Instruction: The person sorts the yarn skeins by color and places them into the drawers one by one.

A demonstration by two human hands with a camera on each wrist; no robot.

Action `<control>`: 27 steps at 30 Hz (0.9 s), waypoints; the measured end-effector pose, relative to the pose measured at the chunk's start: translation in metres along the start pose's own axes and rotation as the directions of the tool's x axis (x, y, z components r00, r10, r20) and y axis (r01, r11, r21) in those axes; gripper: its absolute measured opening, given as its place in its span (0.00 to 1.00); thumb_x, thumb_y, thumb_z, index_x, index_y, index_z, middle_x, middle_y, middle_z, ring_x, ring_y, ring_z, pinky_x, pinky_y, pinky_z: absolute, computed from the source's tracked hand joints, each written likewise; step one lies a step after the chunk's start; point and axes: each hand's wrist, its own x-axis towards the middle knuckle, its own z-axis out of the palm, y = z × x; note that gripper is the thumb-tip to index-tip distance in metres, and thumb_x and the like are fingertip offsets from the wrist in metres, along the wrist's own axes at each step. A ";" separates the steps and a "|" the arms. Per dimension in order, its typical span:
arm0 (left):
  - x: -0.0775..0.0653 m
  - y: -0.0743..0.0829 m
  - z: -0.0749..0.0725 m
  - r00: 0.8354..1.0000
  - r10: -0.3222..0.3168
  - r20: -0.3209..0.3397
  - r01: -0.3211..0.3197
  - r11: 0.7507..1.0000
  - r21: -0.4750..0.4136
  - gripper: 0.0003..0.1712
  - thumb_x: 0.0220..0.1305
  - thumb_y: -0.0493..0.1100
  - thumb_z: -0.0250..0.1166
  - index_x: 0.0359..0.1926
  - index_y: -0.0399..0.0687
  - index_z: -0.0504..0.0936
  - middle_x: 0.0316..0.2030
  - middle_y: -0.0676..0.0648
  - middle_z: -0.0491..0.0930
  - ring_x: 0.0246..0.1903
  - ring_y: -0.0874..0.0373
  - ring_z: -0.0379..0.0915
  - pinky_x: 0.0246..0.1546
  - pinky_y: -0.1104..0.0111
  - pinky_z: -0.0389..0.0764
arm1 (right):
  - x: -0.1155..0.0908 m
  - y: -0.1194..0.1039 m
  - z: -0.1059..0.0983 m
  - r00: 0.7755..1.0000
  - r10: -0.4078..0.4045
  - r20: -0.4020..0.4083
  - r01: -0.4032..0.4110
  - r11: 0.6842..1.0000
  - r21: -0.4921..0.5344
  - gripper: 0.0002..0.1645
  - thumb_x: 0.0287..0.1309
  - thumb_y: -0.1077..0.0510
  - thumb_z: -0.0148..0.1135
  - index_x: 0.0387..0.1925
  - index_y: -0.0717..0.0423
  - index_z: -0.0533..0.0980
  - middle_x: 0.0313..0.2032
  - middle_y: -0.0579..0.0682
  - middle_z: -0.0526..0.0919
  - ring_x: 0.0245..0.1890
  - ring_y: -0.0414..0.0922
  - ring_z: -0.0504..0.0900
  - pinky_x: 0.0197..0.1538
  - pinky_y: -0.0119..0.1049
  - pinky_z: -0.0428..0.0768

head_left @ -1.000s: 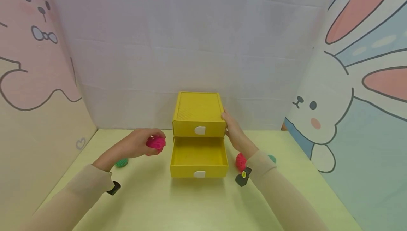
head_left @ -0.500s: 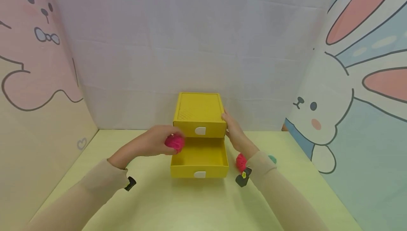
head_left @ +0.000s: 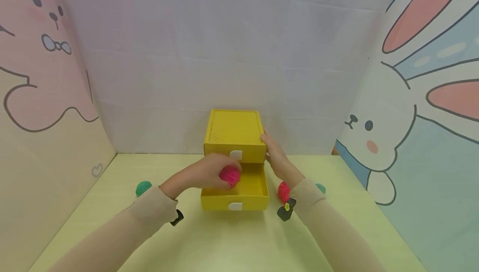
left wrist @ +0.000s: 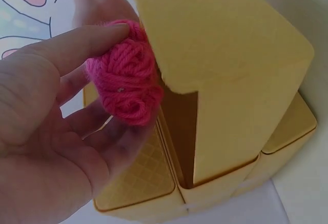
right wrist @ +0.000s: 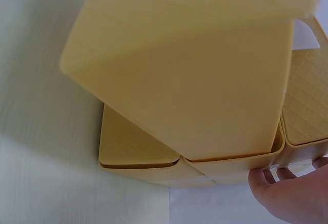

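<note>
My left hand (head_left: 207, 172) holds a pink ball of yarn (head_left: 230, 175) between thumb and fingers, over the pulled-out drawer (head_left: 254, 189) of a yellow drawer cabinet (head_left: 235, 126). In the left wrist view the pink yarn (left wrist: 125, 75) sits against the fingertips, close to the drawer's side wall (left wrist: 230, 39). My right hand (head_left: 277, 155) rests on the cabinet's right side near its upper front corner. The right wrist view shows its fingers (right wrist: 269, 185) touching the cabinet's edge. The drawer above, with a white tab handle (head_left: 235, 154), is closed.
A green yarn ball (head_left: 144, 188) lies on the table left of the cabinet. Red yarn (head_left: 284, 191) and another green ball (head_left: 320, 187) lie at the right, partly hidden by the right forearm. A white cloth wall (head_left: 168, 76) stands behind.
My left hand has carried the pink yarn ball rightwards, from beside the cabinet to over the pulled-out drawer. The right hand stays on the cabinet's side.
</note>
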 end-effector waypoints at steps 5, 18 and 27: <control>0.014 0.005 0.013 1.000 0.001 0.020 -0.001 1.000 0.023 0.21 0.63 0.42 0.78 0.57 0.54 0.85 0.48 0.58 0.84 0.48 0.60 0.78 0.51 0.67 0.83 | -0.001 0.000 -0.001 1.000 0.003 -0.007 -0.003 1.000 -0.008 0.37 0.84 0.42 0.38 0.87 0.33 0.45 0.85 0.42 0.47 0.84 0.47 0.47 0.83 0.61 0.49; 0.039 0.007 0.039 0.997 0.038 0.062 -0.042 0.996 0.076 0.20 0.64 0.40 0.78 0.56 0.52 0.86 0.46 0.57 0.86 0.46 0.61 0.77 0.55 0.67 0.81 | -0.003 0.000 0.001 1.000 -0.016 0.015 0.016 1.000 -0.009 0.37 0.85 0.43 0.36 0.87 0.34 0.44 0.85 0.44 0.47 0.84 0.49 0.46 0.82 0.66 0.47; 0.045 0.000 0.047 0.997 0.021 0.079 -0.028 0.995 0.092 0.20 0.66 0.43 0.77 0.58 0.52 0.85 0.49 0.55 0.86 0.48 0.60 0.78 0.58 0.66 0.81 | 0.000 0.001 -0.001 1.000 -0.010 0.013 0.010 1.000 -0.014 0.36 0.85 0.41 0.36 0.87 0.32 0.44 0.85 0.43 0.47 0.84 0.47 0.46 0.82 0.64 0.47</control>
